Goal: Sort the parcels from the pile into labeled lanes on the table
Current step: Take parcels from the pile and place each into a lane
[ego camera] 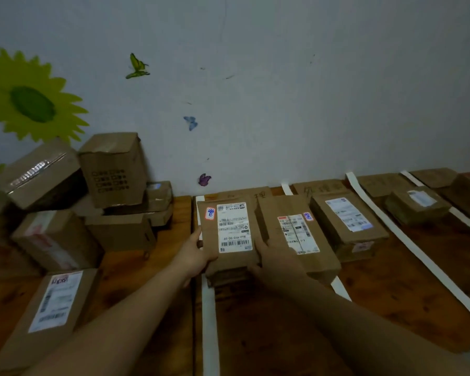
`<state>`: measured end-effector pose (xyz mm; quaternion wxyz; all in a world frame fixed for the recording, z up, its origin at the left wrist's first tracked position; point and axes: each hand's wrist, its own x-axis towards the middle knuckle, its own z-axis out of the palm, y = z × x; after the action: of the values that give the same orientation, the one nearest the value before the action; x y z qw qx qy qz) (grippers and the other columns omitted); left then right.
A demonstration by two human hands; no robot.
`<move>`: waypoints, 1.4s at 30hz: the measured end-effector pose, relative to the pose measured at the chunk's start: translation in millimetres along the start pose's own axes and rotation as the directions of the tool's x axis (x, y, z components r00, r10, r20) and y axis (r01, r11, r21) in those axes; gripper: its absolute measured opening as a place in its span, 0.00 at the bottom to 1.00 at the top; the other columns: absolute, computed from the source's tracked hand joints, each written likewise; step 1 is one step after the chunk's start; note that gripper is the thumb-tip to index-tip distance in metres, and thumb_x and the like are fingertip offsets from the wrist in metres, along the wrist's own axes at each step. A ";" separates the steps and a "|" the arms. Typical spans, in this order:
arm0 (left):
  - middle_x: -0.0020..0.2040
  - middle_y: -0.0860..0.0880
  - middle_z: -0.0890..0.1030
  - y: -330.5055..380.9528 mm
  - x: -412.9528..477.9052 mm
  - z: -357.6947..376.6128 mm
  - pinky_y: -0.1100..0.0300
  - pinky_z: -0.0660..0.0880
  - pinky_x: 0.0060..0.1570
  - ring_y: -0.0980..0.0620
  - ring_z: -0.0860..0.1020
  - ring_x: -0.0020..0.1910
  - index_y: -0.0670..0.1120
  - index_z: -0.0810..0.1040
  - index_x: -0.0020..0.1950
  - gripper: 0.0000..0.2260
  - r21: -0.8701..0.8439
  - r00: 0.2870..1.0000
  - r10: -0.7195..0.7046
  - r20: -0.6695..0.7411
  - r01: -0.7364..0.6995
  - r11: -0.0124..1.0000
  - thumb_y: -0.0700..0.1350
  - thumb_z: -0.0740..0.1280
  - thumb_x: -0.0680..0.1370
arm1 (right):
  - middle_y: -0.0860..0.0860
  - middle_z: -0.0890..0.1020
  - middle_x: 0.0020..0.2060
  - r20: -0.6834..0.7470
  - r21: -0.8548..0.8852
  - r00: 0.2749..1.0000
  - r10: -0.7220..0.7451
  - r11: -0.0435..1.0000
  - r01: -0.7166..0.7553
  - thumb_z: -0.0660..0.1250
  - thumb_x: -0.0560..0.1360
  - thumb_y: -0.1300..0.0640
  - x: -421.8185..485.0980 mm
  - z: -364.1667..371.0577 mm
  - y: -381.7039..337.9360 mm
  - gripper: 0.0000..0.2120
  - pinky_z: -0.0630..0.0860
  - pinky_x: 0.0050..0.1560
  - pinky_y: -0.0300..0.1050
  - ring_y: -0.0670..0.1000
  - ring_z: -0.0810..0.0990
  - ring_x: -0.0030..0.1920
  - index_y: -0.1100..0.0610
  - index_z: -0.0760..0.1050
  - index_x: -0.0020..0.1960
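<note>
The wooden tabletop [282, 335] runs along the wall, and long white tape strips [209, 308] divide its right part into lanes that lead away from the person. On the left part stands the pile of parcels [111, 169], cardboard boxes stacked one on another, well apart from the lanes.

At the far end of the lanes lie cardboard lane signs [320, 187] with handwriting that I cannot read from here.

The brown parcel [234, 229] that matters now is in the first lane, just to the right of the leftmost strip and directly in front of the person. Its long axis points away from the person toward the wall, parallel to the strips, and its white shipping label faces up. Just beside it on the right lies a neighbour parcel [296, 234], which seems to cover part of the next strip.

Both hands grip the brown parcel at its near end. The left hand [194, 253] holds the left edge with the thumb on top, and the right hand [276, 260] is curled around the right edge, in the narrow space next to the neighbour parcel. Both are equally near to it. Whether the parcel already rests flat, I cannot tell; something dark shows under its near end.

A small sticker [209, 213] with blue writing sits at its far left corner.

In my judgement the coming move is short: to lower or release it straight, keeping the long axis along the lane.
</note>
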<state>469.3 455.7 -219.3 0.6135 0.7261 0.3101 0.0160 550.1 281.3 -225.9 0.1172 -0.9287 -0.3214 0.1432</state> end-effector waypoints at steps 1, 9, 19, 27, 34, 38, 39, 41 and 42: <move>0.66 0.46 0.73 -3.5 6.1 2.6 0.64 0.73 0.38 0.55 0.76 0.53 0.54 0.57 0.76 0.35 0.021 1.000 -0.017 -0.004 0.017 1.000 0.34 0.67 0.75 | 0.53 0.74 0.63 -0.006 -0.085 0.999 -0.047 0.995 0.046 0.58 0.79 0.44 7.6 1.3 5.0 0.25 0.68 0.63 0.50 0.53 0.73 0.61 0.53 0.62 0.72; 0.70 0.49 0.68 -34.9 39.3 35.5 0.68 0.76 0.44 0.48 0.69 0.68 0.52 0.55 0.76 0.34 0.153 0.999 -0.009 -0.048 0.016 0.988 0.33 0.66 0.76 | 0.55 0.67 0.70 0.128 -0.319 0.968 -0.217 0.915 0.247 0.56 0.80 0.43 46.9 21.6 44.8 0.24 0.55 0.71 0.61 0.59 0.60 0.72 0.50 0.62 0.73; 0.75 0.51 0.60 -30.7 57.7 32.2 0.61 0.63 0.67 0.53 0.62 0.71 0.52 0.51 0.78 0.31 0.406 0.996 -0.032 0.088 -0.007 0.914 0.45 0.64 0.79 | 0.55 0.62 0.73 0.141 -0.233 0.958 -0.250 0.932 0.277 0.58 0.74 0.34 78.0 18.2 49.9 0.30 0.49 0.73 0.60 0.58 0.55 0.74 0.52 0.68 0.68; 0.78 0.47 0.49 -23.4 2.5 -77.5 0.53 0.49 0.75 0.48 0.48 0.77 0.51 0.53 0.77 0.32 0.563 0.981 0.024 -0.192 0.090 0.822 0.53 0.64 0.78 | 0.56 0.70 0.67 0.046 -0.250 0.918 -0.393 0.886 0.392 0.56 0.76 0.35 86.0 -10.7 -45.2 0.29 0.61 0.69 0.58 0.57 0.66 0.68 0.53 0.68 0.69; 0.78 0.45 0.50 -67.6 -103.4 -229.4 0.48 0.50 0.74 0.44 0.47 0.77 0.51 0.53 0.77 0.33 0.563 0.916 0.034 -0.400 0.217 0.798 0.56 0.64 0.77 | 0.55 0.71 0.65 0.090 -0.171 0.879 -0.469 0.862 0.477 0.57 0.76 0.34 50.8 1.2 -203.4 0.30 0.69 0.64 0.55 0.57 0.69 0.65 0.52 0.66 0.71; 0.78 0.45 0.50 -108.8 -170.1 -313.6 0.50 0.51 0.74 0.44 0.50 0.77 0.52 0.54 0.77 0.34 0.519 0.876 -0.019 -0.482 0.303 0.799 0.57 0.66 0.75 | 0.55 0.71 0.62 0.153 -0.142 0.864 -0.480 0.854 0.500 0.58 0.76 0.36 21.8 30.9 -293.9 0.28 0.71 0.62 0.55 0.57 0.70 0.63 0.52 0.67 0.69; 0.78 0.45 0.51 -116.3 -187.5 -331.3 0.50 0.52 0.74 0.44 0.51 0.77 0.52 0.54 0.77 0.34 0.507 0.868 -0.033 -0.495 0.320 0.800 0.57 0.66 0.76 | 0.54 0.71 0.61 0.167 -0.126 0.859 -0.484 0.854 0.506 0.58 0.76 0.36 14.6 38.2 -314.5 0.28 0.71 0.61 0.55 0.57 0.70 0.62 0.52 0.67 0.69; 0.78 0.45 0.52 -133.3 -217.5 -366.7 0.51 0.52 0.74 0.44 0.51 0.76 0.51 0.54 0.77 0.33 0.489 0.852 -0.067 -0.520 0.361 0.794 0.57 0.65 0.76 | 0.54 0.71 0.62 0.188 -0.086 0.847 -0.498 0.850 0.519 0.58 0.76 0.36 2.1 53.5 -351.7 0.28 0.72 0.60 0.55 0.57 0.71 0.62 0.52 0.67 0.69; 0.78 0.45 0.52 -141.2 -229.4 -383.6 0.50 0.54 0.74 0.43 0.53 0.76 0.51 0.55 0.77 0.33 0.465 0.842 -0.086 -0.533 0.376 0.801 0.57 0.65 0.76 | 0.54 0.70 0.63 0.202 -0.076 0.837 -0.509 0.844 0.531 0.58 0.77 0.36 -2.7 61.3 -368.1 0.29 0.72 0.61 0.55 0.57 0.70 0.63 0.52 0.66 0.70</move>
<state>68.4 693.6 -169.9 0.2758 0.7985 0.5343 0.0302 319.7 569.2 -168.4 0.0628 -0.7956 -0.5795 0.1654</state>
